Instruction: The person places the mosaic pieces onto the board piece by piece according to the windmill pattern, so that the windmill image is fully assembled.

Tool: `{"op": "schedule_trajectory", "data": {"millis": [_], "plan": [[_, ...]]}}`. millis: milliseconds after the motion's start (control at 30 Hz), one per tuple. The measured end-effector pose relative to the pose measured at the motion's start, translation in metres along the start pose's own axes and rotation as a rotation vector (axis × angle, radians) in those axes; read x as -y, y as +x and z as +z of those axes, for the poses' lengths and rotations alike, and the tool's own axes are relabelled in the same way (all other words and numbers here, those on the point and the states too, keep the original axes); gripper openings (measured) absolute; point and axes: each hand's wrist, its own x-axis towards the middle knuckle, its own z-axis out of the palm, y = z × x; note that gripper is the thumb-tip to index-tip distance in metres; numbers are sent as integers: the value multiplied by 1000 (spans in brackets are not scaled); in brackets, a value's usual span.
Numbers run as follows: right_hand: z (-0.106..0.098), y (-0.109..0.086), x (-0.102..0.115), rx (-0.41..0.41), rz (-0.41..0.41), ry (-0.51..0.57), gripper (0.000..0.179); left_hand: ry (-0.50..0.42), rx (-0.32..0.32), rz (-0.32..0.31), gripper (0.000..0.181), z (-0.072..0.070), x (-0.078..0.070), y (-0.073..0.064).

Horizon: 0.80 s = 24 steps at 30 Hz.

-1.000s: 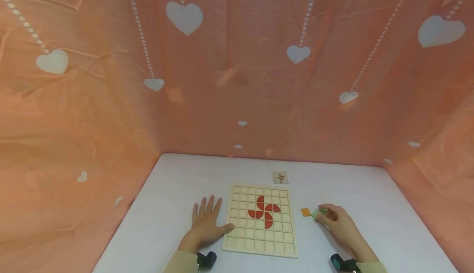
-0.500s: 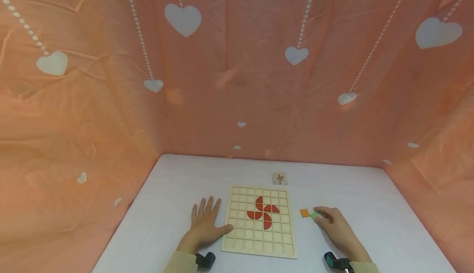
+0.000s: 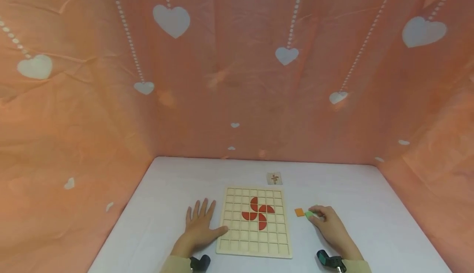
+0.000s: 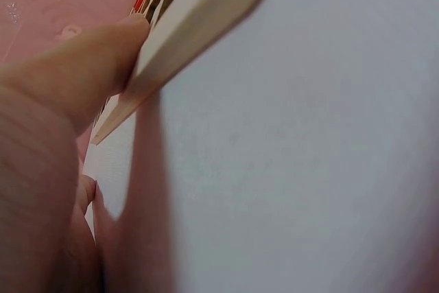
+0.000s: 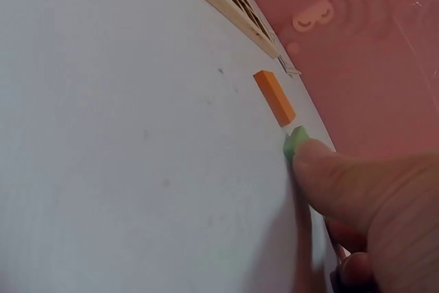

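A wooden grid board [image 3: 240, 236] lies on the table, its middle holding several red quarter-round tiles [image 3: 262, 222] in a pinwheel shape. My left hand [image 3: 200, 228] rests flat with fingers spread, its thumb on the board's left edge; the left wrist view shows that thumb [image 4: 103, 56] against the wooden rim. Right of the board, my right hand [image 3: 331, 225] pinches a green tile [image 3: 309, 214] at the table surface. The thumb covers much of this green tile [image 5: 295, 141] in the right wrist view. Just left of it lies an orange square tile [image 3: 299, 212].
Behind the board lies a small pattern card [image 3: 274, 178] with a pinwheel print. Orange cloth [image 3: 237, 87] with pale hearts hangs around the back and sides of the white table [image 3: 177, 174].
My right hand has shifted slightly at the green tile; a green piece seen between its fingers earlier no longer shows apart. The left hand stays put while the head view shifts a little.
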Motion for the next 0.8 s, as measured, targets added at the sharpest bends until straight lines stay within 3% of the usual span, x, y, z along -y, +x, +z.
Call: {"op": "schedule_trajectory", "data": {"millis": [433,800], "plan": [[-4,-3,6,2,64,71,33,-34,-24,1,103,-1,-3,-4],[-9,-5,9,42,76,84,24,-22,13,-1,104,-5,-1,-1]]}}
